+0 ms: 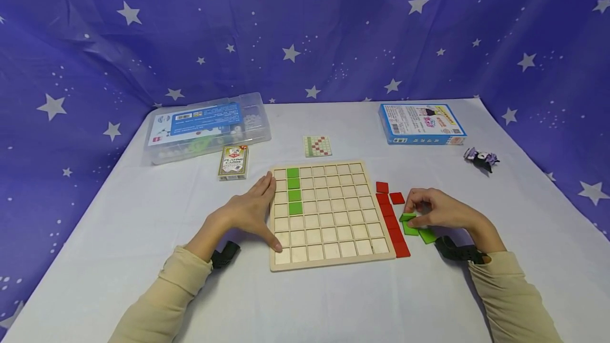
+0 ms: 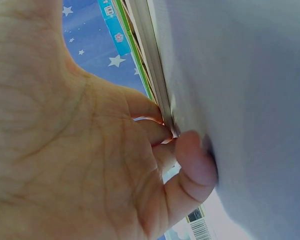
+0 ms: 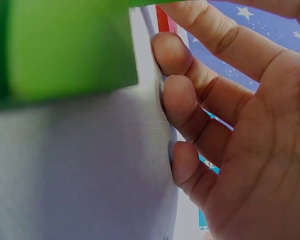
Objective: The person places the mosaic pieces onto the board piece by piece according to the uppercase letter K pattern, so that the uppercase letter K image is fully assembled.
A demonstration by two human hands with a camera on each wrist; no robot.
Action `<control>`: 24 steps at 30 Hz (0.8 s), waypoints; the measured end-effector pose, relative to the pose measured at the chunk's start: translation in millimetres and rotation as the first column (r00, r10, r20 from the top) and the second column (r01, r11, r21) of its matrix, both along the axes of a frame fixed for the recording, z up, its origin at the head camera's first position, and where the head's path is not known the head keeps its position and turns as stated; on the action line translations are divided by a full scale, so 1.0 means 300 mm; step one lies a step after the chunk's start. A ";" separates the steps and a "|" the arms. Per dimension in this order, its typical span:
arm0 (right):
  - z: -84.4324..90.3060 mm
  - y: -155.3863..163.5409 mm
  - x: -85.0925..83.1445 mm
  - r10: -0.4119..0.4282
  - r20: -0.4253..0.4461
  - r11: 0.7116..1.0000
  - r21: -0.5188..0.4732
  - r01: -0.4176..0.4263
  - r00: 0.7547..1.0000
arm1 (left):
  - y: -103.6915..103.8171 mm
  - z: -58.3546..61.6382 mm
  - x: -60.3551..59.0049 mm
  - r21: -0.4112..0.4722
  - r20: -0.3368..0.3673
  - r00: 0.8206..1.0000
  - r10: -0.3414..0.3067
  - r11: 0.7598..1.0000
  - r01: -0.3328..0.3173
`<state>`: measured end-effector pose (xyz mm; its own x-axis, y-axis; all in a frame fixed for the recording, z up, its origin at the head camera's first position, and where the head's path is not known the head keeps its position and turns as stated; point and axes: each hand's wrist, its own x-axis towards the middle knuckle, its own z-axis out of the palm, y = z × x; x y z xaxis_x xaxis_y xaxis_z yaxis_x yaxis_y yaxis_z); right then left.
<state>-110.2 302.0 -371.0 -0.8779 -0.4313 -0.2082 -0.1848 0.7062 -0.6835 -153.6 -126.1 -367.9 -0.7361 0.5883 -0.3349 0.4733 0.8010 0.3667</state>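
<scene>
Nearest the viewer, two beige sleeves (image 1: 167, 300) lie on the white worktop (image 1: 119, 226), each wrist wearing a dark strap. The left hand (image 1: 248, 210) rests flat with straight, relaxed fingers (image 1: 267, 184) laid along the left edge of the wooden grid board (image 1: 329, 213), the thumb reaching onto the board's near left corner; it grasps nothing, and the left wrist view shows the fingertips pressed against the board's rim. The right hand (image 1: 436, 208) sits just right of the board, its fingers (image 3: 177, 95) curled down, thumb and forefinger pinching a green tile (image 1: 407, 217) at the top of a small heap of green tiles (image 1: 421, 232) lying under the palm. Between these fingers and the board runs a row of red tiles (image 1: 392, 221), touching the board's right edge. On the board, beyond the left fingertips, a column of four green tiles (image 1: 294, 190) fills the second column from the far end. Farther off lie a small pattern card (image 1: 317, 146), a pack of playing cards (image 1: 233, 162), a clear plastic case (image 1: 207, 126), a blue box (image 1: 421, 123) and a small dark figure (image 1: 481, 159). A starry blue cloth (image 1: 305, 30) hangs behind.
</scene>
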 end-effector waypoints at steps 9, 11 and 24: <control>-0.002 0.000 0.001 -0.006 -0.003 1.000 -0.002 0.006 1.000 | -0.001 -0.002 -0.001 0.003 -0.001 1.000 -0.001 1.000 0.001; -0.003 0.000 0.001 -0.004 -0.006 1.000 -0.005 0.004 1.000 | -0.001 -0.002 -0.001 0.004 -0.003 1.000 0.000 1.000 0.000; -0.003 0.001 0.000 -0.008 -0.001 1.000 0.002 0.008 1.000 | 0.000 -0.005 -0.002 0.000 -0.007 1.000 -0.001 1.000 0.001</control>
